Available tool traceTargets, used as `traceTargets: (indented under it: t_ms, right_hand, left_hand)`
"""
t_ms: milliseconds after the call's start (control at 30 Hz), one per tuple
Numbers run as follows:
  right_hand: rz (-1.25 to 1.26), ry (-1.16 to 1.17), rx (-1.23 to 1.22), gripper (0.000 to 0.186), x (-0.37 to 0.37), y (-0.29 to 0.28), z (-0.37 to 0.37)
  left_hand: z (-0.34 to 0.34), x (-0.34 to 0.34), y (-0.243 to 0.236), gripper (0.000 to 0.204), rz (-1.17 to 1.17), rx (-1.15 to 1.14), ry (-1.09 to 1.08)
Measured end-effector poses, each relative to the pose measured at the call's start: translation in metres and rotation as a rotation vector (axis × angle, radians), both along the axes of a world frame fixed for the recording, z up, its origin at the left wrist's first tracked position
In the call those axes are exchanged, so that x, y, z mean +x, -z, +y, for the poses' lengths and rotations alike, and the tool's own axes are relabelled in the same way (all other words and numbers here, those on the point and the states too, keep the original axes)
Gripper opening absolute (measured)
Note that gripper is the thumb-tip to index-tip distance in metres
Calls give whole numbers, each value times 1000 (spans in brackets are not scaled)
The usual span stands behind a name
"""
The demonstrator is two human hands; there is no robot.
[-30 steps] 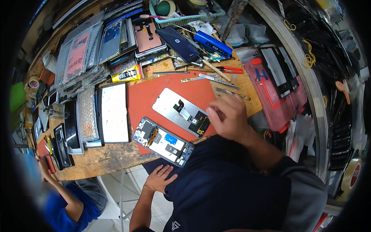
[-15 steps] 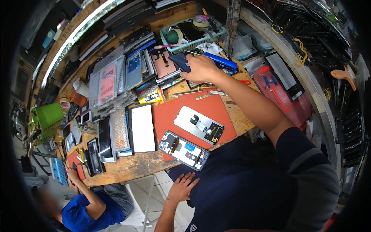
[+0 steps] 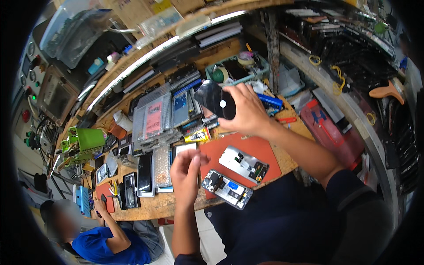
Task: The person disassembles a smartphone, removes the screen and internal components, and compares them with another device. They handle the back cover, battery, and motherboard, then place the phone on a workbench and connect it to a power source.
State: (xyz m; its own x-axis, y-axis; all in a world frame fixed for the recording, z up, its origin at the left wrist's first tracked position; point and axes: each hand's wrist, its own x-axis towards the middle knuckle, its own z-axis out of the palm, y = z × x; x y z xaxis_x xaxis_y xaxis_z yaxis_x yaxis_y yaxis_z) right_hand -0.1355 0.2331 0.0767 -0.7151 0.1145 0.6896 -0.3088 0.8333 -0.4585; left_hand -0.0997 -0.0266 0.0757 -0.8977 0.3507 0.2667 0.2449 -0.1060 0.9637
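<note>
My right hand (image 3: 245,108) grips a glossy dark phone panel (image 3: 211,98) by its right edge, thumb below and fingers on top, held up above the bench. A small white spot shows on the panel near my fingers. My left hand (image 3: 187,170) is raised over the bench's front part, its fingers loosely bent, nothing visible in them. On the orange-red mat (image 3: 269,154) lies a phone screen assembly (image 3: 243,163), silvery back up with flex cables. Just in front of it sits an opened phone body (image 3: 227,190), its battery and boards exposed, at the bench edge.
Bubble-wrapped packs (image 3: 152,117) and stacked phone parts stand behind and left. A teal basket (image 3: 260,73) holds tape rolls. A yellow tube (image 3: 196,135) lies beyond the mat; a blue box (image 3: 269,101) lies behind my right wrist. A co-worker in blue (image 3: 110,247) works at far left.
My right hand has lifted the dark panel off the stack and brought it nearer. My left hand has come up from my lap to above the bench. The view has shifted left.
</note>
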Motion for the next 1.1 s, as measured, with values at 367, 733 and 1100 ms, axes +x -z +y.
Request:
traceTargets:
  t_ms: [367,733,1100]
  right_hand:
    - [81,-508,-381,59,27,-105,-43]
    - [-64,-717,-390,13,11,-104,-24]
    - [-23,-715,-335,16,2,-100,-29]
  left_hand:
    - [71,-79,-111,21,250,681,-118]
    - [53,-85,-112,27,147,586,-68]
    - [53,-117,-90,28,-48,703,170]
